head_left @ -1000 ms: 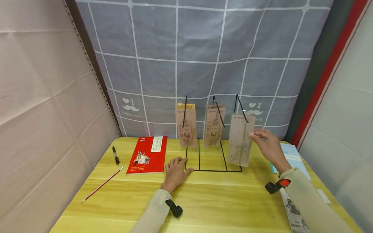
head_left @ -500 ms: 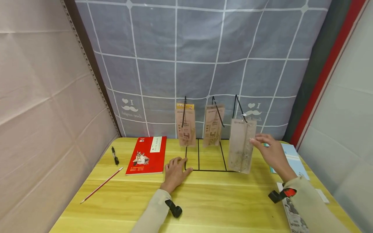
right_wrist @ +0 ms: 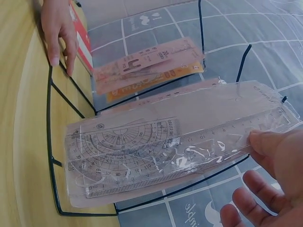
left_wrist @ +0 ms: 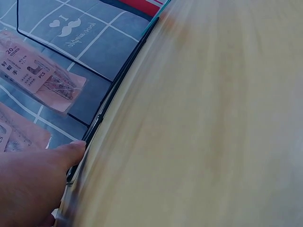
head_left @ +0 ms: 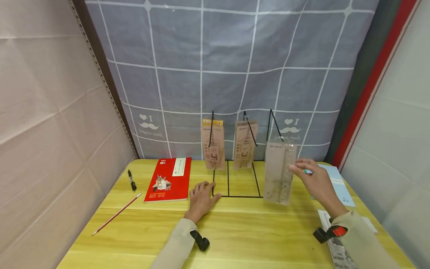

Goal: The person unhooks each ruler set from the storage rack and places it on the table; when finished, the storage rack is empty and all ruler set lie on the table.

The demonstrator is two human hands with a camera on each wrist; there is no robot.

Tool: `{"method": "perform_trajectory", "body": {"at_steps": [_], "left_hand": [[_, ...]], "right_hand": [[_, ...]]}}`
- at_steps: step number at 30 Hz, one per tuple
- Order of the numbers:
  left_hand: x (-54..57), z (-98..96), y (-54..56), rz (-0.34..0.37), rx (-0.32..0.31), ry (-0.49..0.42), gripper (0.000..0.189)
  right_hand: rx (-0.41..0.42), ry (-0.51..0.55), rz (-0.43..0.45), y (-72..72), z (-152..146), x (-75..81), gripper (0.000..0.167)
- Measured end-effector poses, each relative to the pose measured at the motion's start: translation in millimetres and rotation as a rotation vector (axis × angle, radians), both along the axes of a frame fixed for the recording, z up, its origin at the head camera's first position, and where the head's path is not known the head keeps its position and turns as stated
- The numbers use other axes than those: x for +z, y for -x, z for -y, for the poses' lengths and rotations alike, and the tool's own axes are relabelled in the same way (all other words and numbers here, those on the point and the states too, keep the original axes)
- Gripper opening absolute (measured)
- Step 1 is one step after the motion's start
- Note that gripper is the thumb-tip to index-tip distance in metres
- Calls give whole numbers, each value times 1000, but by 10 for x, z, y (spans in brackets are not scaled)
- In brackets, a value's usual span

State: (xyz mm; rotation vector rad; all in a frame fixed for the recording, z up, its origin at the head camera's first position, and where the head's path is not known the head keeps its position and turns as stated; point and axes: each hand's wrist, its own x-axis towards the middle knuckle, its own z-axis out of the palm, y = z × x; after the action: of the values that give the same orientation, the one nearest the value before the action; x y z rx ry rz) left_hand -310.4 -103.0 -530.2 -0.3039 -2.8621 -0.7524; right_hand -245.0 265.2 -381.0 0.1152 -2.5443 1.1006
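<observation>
A clear packet holding a transparent ruler set [right_wrist: 156, 146], with a straight ruler and a protractor, is pinched at its side edge by my right hand [head_left: 315, 180]. Its top sits close to the tip of the right hook of a black wire rack [head_left: 244, 196]; whether it still hangs there I cannot tell. My left hand [head_left: 201, 200] rests at the rack's front left corner, thumb on the wire [left_wrist: 97, 118] in the left wrist view. Pink packets hang from the other two hooks: a left packet [head_left: 213, 147] with a yellow-topped one behind, and a middle packet [head_left: 244, 145].
A red booklet [head_left: 169, 179], a black pen [head_left: 132, 181] and a red pencil [head_left: 116, 214] lie left of the rack. Right of it are a light blue booklet [head_left: 339, 185], a printed ruler packet [head_left: 337, 246] partly under the sleeve, and a small white object [head_left: 369, 225]. A grey checked cloth [head_left: 231, 48] hangs behind.
My right hand has drawn the ruler set packet forward and down along the hook to its tip. My left hand stays at the rack's corner.
</observation>
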Motion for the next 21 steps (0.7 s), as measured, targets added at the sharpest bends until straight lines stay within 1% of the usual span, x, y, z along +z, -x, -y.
{"method": "perform_trajectory", "body": {"at_steps": [6,12,17,21], "left_hand": [[5,2,-8,2,-1,2,59],[20,6,-14,4,-5,7,60],[19,7,-13,-1,0,8,59],[19,6,-14,-1,2,4,59]], "right_hand": [[6,-33,-7,-151,-10,41,47],[6,-38,14,-370,-62,79,43],[-7,-48,71,-543,-148,91,47],[-26,-60,141,-646,-232,53,53]]}}
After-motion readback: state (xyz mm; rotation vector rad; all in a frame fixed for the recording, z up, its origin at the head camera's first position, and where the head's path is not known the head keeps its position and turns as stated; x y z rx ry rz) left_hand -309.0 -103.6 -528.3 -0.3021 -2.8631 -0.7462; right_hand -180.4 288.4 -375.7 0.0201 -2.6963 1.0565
